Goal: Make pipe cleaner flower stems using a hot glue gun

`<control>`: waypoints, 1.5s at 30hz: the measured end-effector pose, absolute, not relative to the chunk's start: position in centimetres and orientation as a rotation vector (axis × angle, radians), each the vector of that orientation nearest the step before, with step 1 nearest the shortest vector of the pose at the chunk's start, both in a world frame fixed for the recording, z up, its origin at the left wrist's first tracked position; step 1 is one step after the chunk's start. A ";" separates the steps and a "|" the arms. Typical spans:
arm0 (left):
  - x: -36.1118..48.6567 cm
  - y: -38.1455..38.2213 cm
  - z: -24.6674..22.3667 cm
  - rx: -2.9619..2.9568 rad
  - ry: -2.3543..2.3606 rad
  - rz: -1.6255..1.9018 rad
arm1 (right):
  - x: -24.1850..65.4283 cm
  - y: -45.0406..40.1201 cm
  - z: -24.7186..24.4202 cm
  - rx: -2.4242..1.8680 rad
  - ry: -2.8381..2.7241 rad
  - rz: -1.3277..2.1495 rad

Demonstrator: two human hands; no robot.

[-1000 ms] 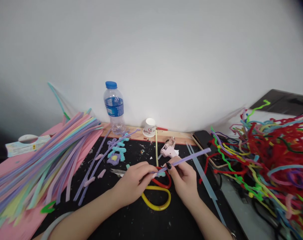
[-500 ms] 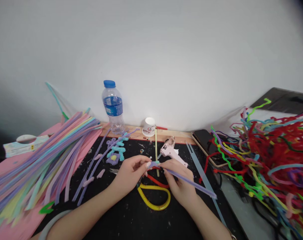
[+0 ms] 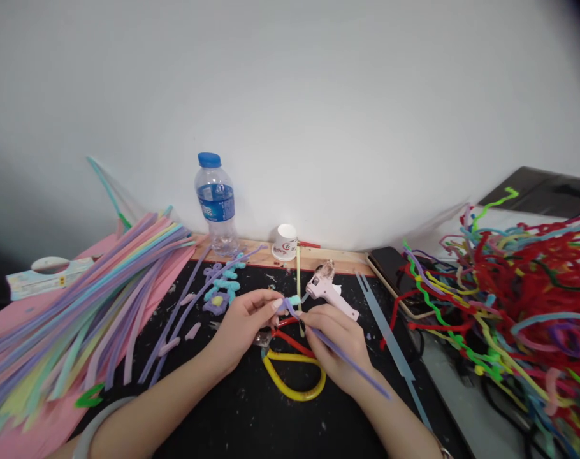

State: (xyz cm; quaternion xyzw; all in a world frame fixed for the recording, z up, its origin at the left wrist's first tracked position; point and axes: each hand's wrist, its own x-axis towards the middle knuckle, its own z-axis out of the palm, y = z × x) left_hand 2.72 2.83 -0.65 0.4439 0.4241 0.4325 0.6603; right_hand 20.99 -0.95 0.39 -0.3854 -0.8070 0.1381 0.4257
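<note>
Between my fingertips is a purple pipe cleaner (image 3: 340,352), bent near one end, with a small turquoise fuzzy piece (image 3: 296,299) beside the bend. My left hand (image 3: 252,322) pinches the bent end between thumb and fingers. Close by, my right hand (image 3: 336,338) grips the same pipe cleaner, and its long tail slants down to the right over that hand. Below both hands lie scissors with yellow and red handles (image 3: 294,396), their blades partly hidden behind my left hand. A pale yellow pipe cleaner (image 3: 298,274) lies just behind the held piece.
A pale pink glue gun (image 3: 331,290), white paper cup (image 3: 285,243) and water bottle (image 3: 217,207) stand or lie behind. Pastel pipe cleaners (image 3: 94,299) pile up left; a colourful tangle (image 3: 524,299) fills the right. A turquoise and purple fuzzy figure (image 3: 223,287) lies left of centre.
The purple pipe cleaner's tail has swung downward and toward me. My fingers have shifted slightly, so the bend and turquoise piece show more clearly.
</note>
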 end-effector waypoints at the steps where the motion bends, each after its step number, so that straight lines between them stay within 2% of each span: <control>1: 2.7 2.9 -0.8 0.984 0.936 0.984 | 21.0 -0.9 0.4 -0.964 -2.020 0.342; 13: 2.4 3.1 -0.9 0.748 0.629 0.917 | 21.0 -0.5 -0.1 -1.023 -1.936 0.365; 28: 2.5 2.8 -0.6 0.914 0.655 0.869 | 21.2 -0.3 -0.3 -1.154 -1.840 0.400; 45: 3.0 2.5 -0.2 1.151 0.754 0.889 | 21.0 -0.1 -0.2 -1.143 -1.785 0.763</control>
